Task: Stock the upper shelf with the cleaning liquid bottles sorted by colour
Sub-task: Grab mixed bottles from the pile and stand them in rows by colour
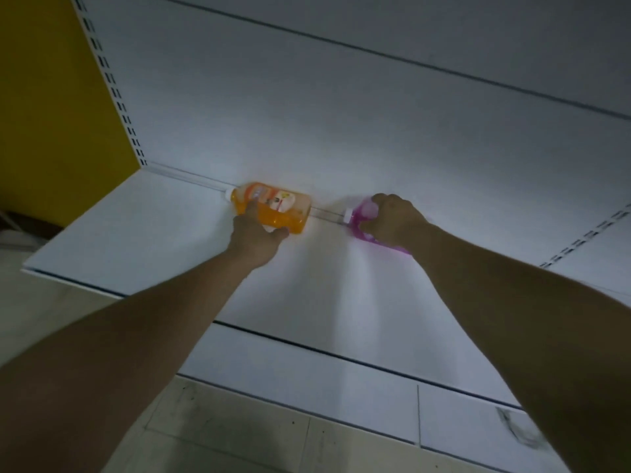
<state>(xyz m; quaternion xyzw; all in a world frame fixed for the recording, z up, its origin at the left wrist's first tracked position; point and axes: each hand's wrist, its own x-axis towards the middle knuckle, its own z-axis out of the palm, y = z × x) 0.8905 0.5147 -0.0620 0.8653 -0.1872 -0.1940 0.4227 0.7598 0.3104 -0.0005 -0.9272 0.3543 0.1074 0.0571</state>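
Reaching forward with both bare arms, I hold one bottle in each hand at the back of a white shelf (136,233). My left hand (254,238) is clamped on an orange bottle (273,206), thumb up over its front face and fingers curled under its lower edge. It is clear plastic filled with orange liquid, with a pale label on its front and a white cap (228,193). It appears on its side, cap pointing left, against the seam where the shelf meets the white back panel (307,97); I cannot tell whether it rests on the shelf or is only held there.

My right hand (392,220) is closed around a pink bottle (362,216), fingers wrapped over its top so most of the body is hidden. Pink liquid shows through the clear plastic to either side of my fist, and its small white cap (348,215) also points left, at the same seam. The two bottles are near each other but apart, with a strip of bare shelf between the orange one's base and the pink one's cap.

Around them the shelf holds nothing else in sight. A slotted upright (112,87) runs up the left edge of the back panel, with a yellow wall (51,97) beyond it. A second white shelf (307,367) juts out below, nearer to me, and a pale tiled floor (222,431) shows under my forearms. The light is dim, and the picture is slightly blurred.
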